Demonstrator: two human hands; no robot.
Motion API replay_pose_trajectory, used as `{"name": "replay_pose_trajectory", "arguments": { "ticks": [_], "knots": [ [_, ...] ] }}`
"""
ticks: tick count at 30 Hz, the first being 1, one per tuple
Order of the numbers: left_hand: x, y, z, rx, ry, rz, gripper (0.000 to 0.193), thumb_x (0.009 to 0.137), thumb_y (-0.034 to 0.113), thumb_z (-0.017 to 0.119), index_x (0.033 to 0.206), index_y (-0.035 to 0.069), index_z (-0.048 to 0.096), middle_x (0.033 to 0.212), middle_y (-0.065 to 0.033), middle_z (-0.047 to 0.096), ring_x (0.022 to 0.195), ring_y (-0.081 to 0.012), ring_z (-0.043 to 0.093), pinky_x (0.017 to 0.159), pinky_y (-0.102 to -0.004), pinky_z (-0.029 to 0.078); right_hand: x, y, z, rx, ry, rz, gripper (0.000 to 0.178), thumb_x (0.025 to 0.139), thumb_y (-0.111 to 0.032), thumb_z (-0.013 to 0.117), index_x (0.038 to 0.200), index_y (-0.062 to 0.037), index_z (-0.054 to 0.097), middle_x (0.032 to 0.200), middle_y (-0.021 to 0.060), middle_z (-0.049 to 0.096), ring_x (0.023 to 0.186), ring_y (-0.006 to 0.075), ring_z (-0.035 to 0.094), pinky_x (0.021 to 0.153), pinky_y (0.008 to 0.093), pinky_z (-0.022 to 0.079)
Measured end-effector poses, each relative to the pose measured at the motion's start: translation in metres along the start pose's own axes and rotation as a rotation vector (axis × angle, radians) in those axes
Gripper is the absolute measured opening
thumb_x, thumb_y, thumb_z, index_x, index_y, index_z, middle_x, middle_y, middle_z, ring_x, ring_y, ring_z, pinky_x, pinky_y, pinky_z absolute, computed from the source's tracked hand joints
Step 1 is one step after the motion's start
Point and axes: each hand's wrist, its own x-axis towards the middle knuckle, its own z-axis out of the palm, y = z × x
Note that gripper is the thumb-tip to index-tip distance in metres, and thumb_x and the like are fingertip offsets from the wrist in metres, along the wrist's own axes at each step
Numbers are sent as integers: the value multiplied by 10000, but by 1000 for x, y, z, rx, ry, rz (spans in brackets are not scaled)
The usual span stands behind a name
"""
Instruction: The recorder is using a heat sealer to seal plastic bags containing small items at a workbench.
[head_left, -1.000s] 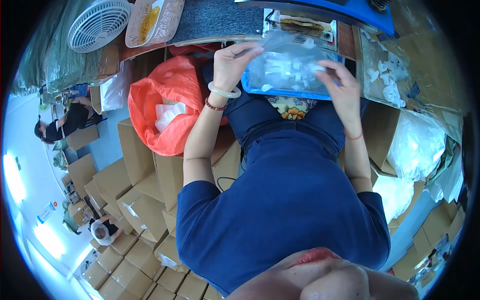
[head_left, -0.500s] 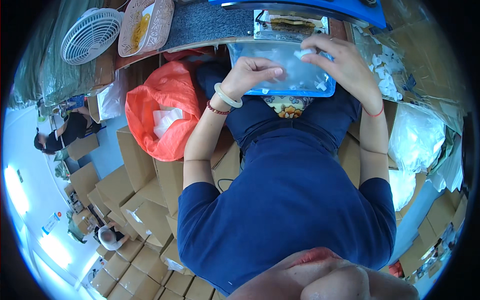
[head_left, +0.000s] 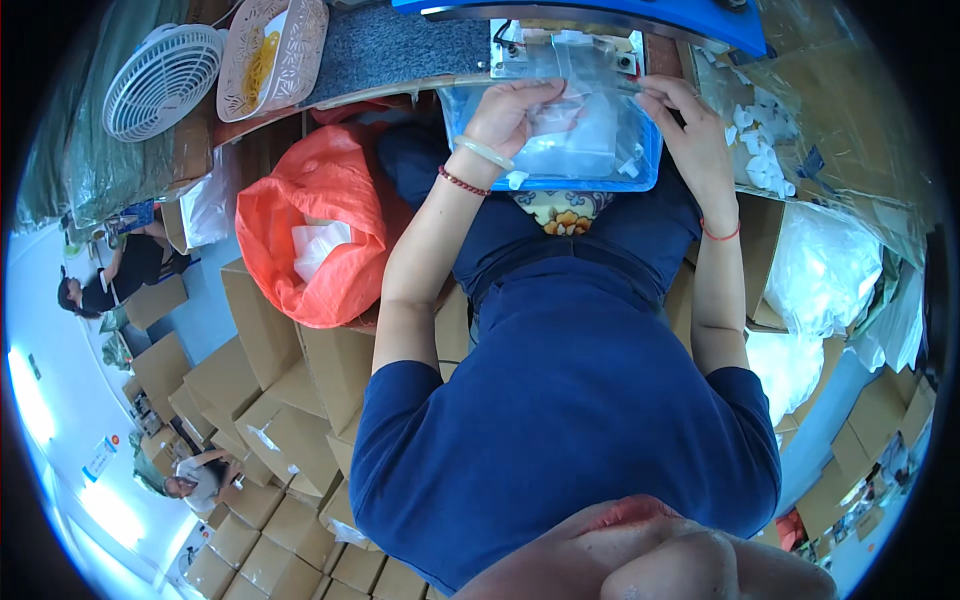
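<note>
A clear plastic bag [head_left: 590,125] is stretched between my hands, above a blue-rimmed tray [head_left: 625,184] at my lap. My left hand [head_left: 503,118] grips the bag's left side between thumb and fingers. At the right edge of the bag, the fingertips of my right hand [head_left: 690,130] are pinched together. The bag's far end overlaps a metal plate [head_left: 508,62] under a blue machine [head_left: 600,14]. Small white plastic pieces [head_left: 630,166] show near the tray's right side. Through the bag, other contents of the tray are hard to make out.
More white pieces [head_left: 765,150] lie at the right of the bench. A pink basket [head_left: 228,75] with yellow rubber bands and a white fan [head_left: 165,85] stand at far left. An orange sack [head_left: 275,250] sits left of my lap. Cardboard boxes [head_left: 260,540] and two people are behind.
The small pale piece in my right hand's fingers is no longer seen there. A clear bag is now held between both hands, and my left hand has moved up toward the machine.
</note>
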Motion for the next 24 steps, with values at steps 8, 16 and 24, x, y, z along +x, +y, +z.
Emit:
{"name": "replay_pose_trajectory", "arguments": {
  "ticks": [8,16,24],
  "knots": [
    [-6,2,4,55,20,-3,282,967,133,601,1160,-72,612,1129,-207,672,1044,-346,671,887,-399,564,-38,0,-3,70,18,13,197,923,-108,654,1101,-23,670,1058,87,679,937,173,657,848,291,497],
    [-43,9,-92,591,494,347,340,980,197,599,1166,-88,616,1119,-192,674,955,-235,686,864,-348,563,-99,99,24,2,-143,322,224,937,-207,653,1074,-30,668,975,110,692,880,220,671,801,307,507],
    [16,-36,-234,1089,747,350,483,795,387,792,948,-64,714,867,-153,725,790,-209,680,767,-333,512,6,281,139,-883,527,5,462,908,-382,693,1148,10,655,987,157,707,906,219,672,847,336,522]
  ]
}}
